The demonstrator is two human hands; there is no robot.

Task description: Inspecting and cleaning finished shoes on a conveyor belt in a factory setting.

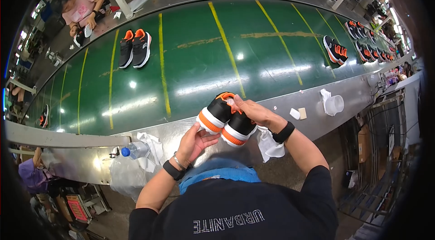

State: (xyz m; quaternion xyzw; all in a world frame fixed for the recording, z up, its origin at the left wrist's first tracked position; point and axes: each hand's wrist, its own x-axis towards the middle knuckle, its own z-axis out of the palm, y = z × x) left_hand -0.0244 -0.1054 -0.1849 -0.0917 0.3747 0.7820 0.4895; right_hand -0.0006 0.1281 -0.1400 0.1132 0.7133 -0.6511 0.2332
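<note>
A pair of black sneakers with orange linings and white-and-orange soles (216, 112) is held over the metal edge of the line, heels toward me. My right hand (256, 112) grips the pair at the collars, its thumb by the opening and its other fingers mostly hidden behind the shoes. Below the left shoe's heel, my left hand (195, 144) holds the sole, thumb against the side and fingers underneath. Pale stuffing shows inside one collar. A crumpled white cloth (271, 146) lies at the edge, just below my right wrist.
Beyond the ledge (312, 106) runs a green conveyor belt (195, 63) with yellow lines. Sneaker pairs (134, 49) stand on it, more at right. A blue-capped bottle (135, 150), a plastic cup (334, 104) and small pale blocks (302, 113) lie nearby. A co-worker (84, 7) handles a shoe across the belt.
</note>
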